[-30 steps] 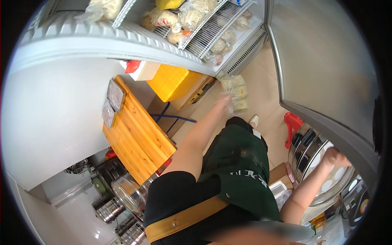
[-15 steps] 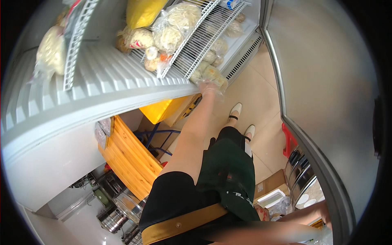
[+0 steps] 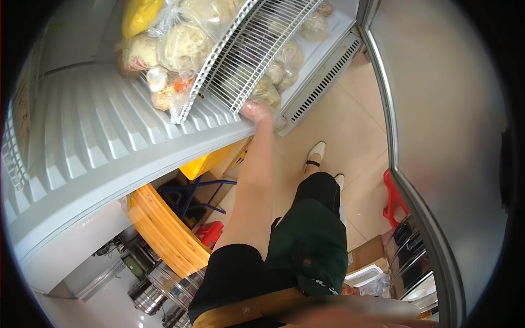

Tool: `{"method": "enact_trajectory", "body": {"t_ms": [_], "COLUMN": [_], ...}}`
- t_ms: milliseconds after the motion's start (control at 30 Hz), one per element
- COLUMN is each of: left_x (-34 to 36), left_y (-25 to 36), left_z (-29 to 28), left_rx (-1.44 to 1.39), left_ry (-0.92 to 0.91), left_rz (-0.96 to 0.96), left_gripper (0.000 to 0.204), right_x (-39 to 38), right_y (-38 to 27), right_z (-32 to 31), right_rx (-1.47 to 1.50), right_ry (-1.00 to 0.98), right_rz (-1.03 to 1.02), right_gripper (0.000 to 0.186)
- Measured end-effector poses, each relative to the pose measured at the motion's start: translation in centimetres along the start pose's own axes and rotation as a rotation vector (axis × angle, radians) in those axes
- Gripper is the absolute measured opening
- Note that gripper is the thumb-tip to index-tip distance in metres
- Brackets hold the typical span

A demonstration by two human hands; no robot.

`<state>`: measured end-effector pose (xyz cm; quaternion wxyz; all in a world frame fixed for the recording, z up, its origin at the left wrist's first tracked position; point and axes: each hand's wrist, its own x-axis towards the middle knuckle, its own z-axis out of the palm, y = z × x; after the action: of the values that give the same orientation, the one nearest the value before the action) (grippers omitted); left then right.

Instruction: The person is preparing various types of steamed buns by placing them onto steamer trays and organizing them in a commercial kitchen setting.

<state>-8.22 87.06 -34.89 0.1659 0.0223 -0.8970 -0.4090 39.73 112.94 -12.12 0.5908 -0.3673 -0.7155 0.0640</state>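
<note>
My left hand (image 3: pixel 257 111) reaches past the front of an upright fridge's lower wire shelf (image 3: pixel 268 52). It is closed on a clear plastic bag (image 3: pixel 266 92) of yellowish food, by the fridge's bottom compartment. The bag's thin film spreads over and beside the hand, and the fingertips are partly hidden. Behind it lie other bagged round pieces (image 3: pixel 287 60). My right forearm (image 3: pixel 350 310) crosses the bottom of the view, badly blurred; the right hand itself does not show.
The glass fridge door (image 3: pixel 437 98) stands open on the right. Bags of pale food (image 3: pixel 188 46) and a yellow bag (image 3: pixel 142 16) fill the upper shelf. Below are a wooden tabletop (image 3: pixel 164 229), a red stool (image 3: pixel 394 199), metal pots (image 3: pixel 146 297) and the tiled floor (image 3: pixel 355 142).
My left hand has moved left and inward with the bag, toward the lower compartment. The view has shifted closer to the shelves. My right hand, earlier near the door's edge, has gone from sight.
</note>
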Motion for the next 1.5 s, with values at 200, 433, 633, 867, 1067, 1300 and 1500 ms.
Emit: {"method": "enact_trajectory", "body": {"t_ms": [200,433,633,867,1067,1300,1500], "left_x": [5.0,6.6,7.7,-1.4,-6.8,-6.2,-7.7], "left_y": [-6.6,-8.6,-7.8,1.5,3.5,4.2,5.0], "left_z": [3.1,5.0,3.7,-2.3,-4.3,0.7,-0.6], "left_rx": [-0.008,0.754,0.556,0.292,0.173,0.14,0.178], "left_ry": [0.2,0.022,0.08,-0.055,-0.162,-0.538,-0.71], "left_rz": [-0.025,0.325,0.436,0.441,0.564,0.394,0.48], "left_gripper": [0.019,0.028,0.026,0.043,0.041,0.031,0.026], "right_x": [-4.3,-8.9,-11.7,-11.6,-10.2,-8.1,-4.8], "right_y": [1.6,3.1,3.5,3.8,3.7,3.5,2.4], "right_z": [1.2,0.5,-1.0,-2.7,-3.6,-2.6,-2.8], "right_rx": [-0.063,-0.18,-0.256,-0.389,-0.479,-0.566,-0.637], "right_ry": [-0.029,-0.055,-0.018,-0.055,-0.091,-0.121,-0.132], "right_rz": [0.002,0.008,0.036,0.024,0.0,-0.037,-0.086], "right_gripper": [0.048,0.049,0.049,0.049,0.049,0.05,0.05]}}
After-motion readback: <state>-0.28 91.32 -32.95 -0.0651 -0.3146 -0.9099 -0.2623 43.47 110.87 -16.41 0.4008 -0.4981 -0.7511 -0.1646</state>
